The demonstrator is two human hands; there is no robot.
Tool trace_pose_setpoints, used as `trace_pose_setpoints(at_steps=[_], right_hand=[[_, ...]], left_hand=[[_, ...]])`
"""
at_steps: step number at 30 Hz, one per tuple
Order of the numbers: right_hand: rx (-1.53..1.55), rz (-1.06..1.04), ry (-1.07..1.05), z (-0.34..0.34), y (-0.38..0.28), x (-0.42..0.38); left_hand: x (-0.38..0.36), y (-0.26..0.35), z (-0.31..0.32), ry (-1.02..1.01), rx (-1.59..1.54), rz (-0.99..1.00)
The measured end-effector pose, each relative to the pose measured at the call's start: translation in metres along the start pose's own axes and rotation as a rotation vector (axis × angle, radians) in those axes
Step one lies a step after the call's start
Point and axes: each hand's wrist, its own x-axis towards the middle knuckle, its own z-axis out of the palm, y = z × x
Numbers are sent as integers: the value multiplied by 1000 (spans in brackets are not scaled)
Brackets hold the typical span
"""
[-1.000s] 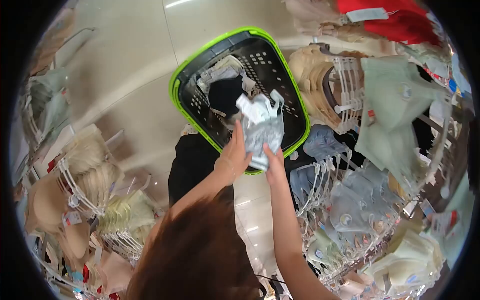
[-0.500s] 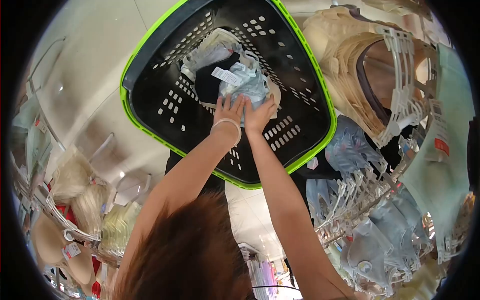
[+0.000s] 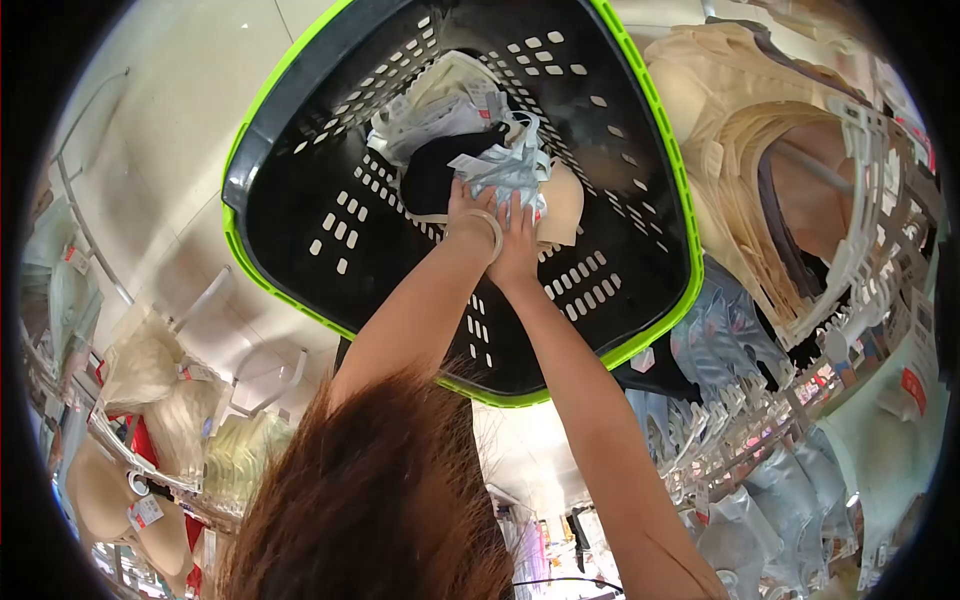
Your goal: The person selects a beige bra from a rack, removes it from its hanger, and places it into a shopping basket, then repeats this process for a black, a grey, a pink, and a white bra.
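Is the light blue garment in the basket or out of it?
In: the light blue garment lies among other garments, deep inside the black shopping basket, below its green rim.

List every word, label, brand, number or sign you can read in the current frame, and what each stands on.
No text is readable.
White tag on the light-blue garment in the basket: too small to read.
Red-and-white tag on the beige bra at left: too small.
Red-marked tag by the mint-green bra at right: too blurred.
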Motion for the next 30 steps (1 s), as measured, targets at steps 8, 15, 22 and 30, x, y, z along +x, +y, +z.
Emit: trace_pose_setpoints(at_steps=[8,15,22,30], right_hand=[[-193,8,-121,-12,-3,-2],[-62,44,148,-44,-29,-35],[255,200,240,-105,-59,-110],[840,263,56,-178,-92,-232]], left_hand=[[-29,6,-12,-29,-3,36],[-91,22,9,253,95,-5],[-159,33,28,503,-187,110],[-323,47,-20,662,-564,295]])
